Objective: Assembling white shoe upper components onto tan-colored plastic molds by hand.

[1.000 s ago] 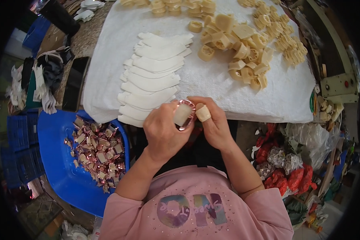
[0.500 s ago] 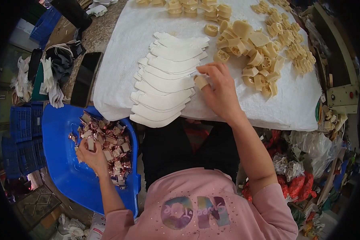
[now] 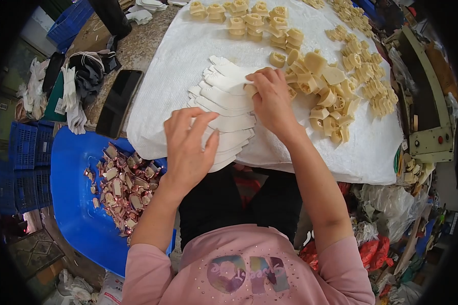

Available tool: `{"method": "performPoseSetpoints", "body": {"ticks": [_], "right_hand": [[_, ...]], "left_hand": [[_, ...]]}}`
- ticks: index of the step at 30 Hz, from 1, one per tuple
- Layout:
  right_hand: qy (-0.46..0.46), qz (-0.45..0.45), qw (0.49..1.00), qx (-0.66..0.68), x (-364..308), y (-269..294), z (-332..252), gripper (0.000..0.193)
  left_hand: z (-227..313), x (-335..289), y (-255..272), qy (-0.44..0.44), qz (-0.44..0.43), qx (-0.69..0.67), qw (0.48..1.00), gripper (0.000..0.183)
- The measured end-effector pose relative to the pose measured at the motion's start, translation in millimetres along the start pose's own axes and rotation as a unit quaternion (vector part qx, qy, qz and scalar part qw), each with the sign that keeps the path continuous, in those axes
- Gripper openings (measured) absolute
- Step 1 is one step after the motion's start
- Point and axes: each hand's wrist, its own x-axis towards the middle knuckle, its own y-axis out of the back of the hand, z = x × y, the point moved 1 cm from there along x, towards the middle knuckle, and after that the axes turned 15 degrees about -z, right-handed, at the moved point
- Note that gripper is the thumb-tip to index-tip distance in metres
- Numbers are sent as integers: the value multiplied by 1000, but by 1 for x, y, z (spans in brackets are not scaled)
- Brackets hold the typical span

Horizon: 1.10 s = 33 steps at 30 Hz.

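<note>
Up from the blue basin (image 3: 68, 193) of shiny pink pieces (image 3: 119, 190) comes your left hand (image 3: 188, 147), open, fingers spread, seemingly empty above the nearer white strips (image 3: 224, 104). Overlapping in a column on the cloth-covered counter (image 3: 168, 76), these look light, thin and flexible, likely to crease, best lifted singly by one end. Your right hand (image 3: 272, 99) curls at their right ends; whether it grips one cannot be told.
</note>
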Motion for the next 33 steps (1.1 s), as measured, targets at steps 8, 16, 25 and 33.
{"method": "performPoseSetpoints", "body": {"ticks": [8,16,25,33], "right_hand": [[29,-83,995,-38,24,-23,-29,26],[10,-131,989,-73,41,-34,-37,22],[13,-106,993,-48,42,-39,-26,23],[24,-108,993,-30,33,-34,-28,23]], "left_hand": [[-15,18,-15,-17,-15,18,1000,30],[-19,16,-18,-4,-16,12,1000,29],[-22,15,-20,-3,-21,20,1000,30],[-21,16,-20,-29,-9,31,999,29]]}}
